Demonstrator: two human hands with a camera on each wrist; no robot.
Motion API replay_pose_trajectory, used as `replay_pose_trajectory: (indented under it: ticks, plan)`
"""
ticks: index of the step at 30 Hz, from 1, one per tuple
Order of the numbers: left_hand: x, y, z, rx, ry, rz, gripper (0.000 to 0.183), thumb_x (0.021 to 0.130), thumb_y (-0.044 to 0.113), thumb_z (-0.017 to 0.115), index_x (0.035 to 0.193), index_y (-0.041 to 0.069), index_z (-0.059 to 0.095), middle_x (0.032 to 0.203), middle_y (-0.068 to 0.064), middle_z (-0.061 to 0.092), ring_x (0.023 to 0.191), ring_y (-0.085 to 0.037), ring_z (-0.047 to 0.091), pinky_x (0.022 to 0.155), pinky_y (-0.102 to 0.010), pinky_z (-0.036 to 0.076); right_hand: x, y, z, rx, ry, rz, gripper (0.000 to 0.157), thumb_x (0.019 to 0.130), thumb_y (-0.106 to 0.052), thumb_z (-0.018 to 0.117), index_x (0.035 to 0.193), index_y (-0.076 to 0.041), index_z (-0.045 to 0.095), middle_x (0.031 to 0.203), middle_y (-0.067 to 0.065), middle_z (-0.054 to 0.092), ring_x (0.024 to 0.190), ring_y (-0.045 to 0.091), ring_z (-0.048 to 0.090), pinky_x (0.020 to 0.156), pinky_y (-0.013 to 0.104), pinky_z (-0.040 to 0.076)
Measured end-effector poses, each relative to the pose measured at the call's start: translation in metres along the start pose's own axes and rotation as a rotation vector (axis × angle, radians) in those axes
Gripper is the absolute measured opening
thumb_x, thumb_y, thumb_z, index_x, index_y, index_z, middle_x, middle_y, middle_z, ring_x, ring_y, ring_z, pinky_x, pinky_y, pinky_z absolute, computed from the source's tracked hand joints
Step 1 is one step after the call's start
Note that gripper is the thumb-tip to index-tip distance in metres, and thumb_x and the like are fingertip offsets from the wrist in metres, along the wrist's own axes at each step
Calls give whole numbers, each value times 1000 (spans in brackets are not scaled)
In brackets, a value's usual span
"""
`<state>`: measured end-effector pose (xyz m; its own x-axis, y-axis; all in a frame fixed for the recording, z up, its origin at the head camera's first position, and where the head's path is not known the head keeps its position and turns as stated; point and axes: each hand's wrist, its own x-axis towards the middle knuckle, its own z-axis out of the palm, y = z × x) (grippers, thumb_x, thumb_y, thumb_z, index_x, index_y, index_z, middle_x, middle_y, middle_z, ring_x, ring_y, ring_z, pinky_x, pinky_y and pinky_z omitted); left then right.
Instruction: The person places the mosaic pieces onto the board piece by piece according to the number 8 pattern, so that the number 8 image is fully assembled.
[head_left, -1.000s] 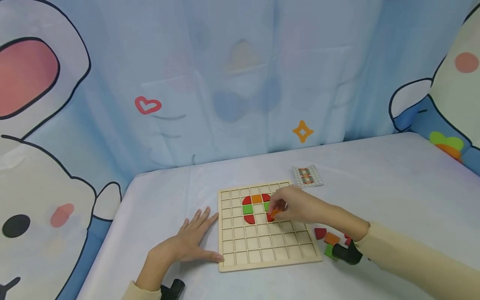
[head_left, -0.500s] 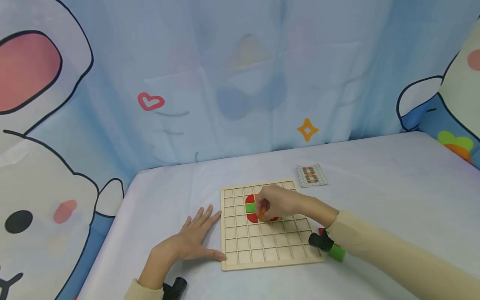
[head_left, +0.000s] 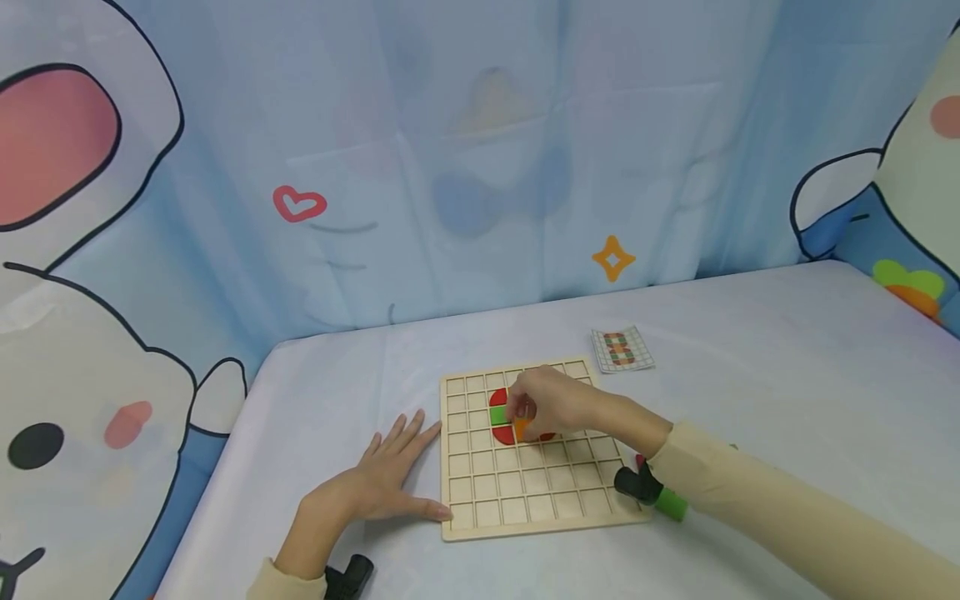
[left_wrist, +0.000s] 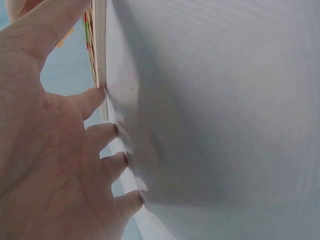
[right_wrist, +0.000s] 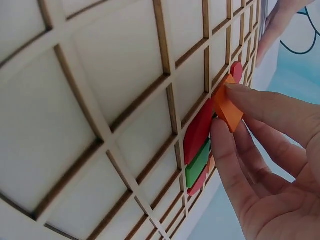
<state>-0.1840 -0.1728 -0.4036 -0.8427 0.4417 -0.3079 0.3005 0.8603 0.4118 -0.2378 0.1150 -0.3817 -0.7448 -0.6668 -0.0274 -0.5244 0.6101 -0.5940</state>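
My right hand [head_left: 551, 404] pinches an orange square tile [right_wrist: 228, 106] between thumb and fingers, tilted right over a cell of the wooden grid board [head_left: 525, 500]. Set in the board around it are red rounded-corner tiles [head_left: 503, 434] and a green square tile [head_left: 498, 415]; the right wrist view shows another green tile [right_wrist: 198, 162] between red ones. The hand hides part of this pattern in the head view. My left hand [head_left: 378, 483] lies with fingers spread at the board's left side, thumb and index fingertip at its edge.
A small card [head_left: 622, 349] printed with a coloured grid pattern lies behind the board's far right corner. Loose tiles, one of them green [head_left: 671, 504], lie right of the board, partly hidden by the right sleeve [head_left: 720, 475] and wrist camera. A printed curtain hangs behind the table.
My right hand has moved left over the board with the orange tile, from the pattern's right side to its lower middle. The tile's tilt shifts slightly. My left hand stays put.
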Motion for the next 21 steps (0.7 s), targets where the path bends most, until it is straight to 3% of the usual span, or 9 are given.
replay_pose_trajectory:
  ticks: [21]
  plan:
    - [0,-2,0,-7,-10,10,114,81,58,85,168,14,25,176,-11,7,162,-34,1,129,-61,5,-2,-1,3,-57,47,-9,18,76,5,88,88,-4,78,84,-3,69,76,7,63,71,21,56]
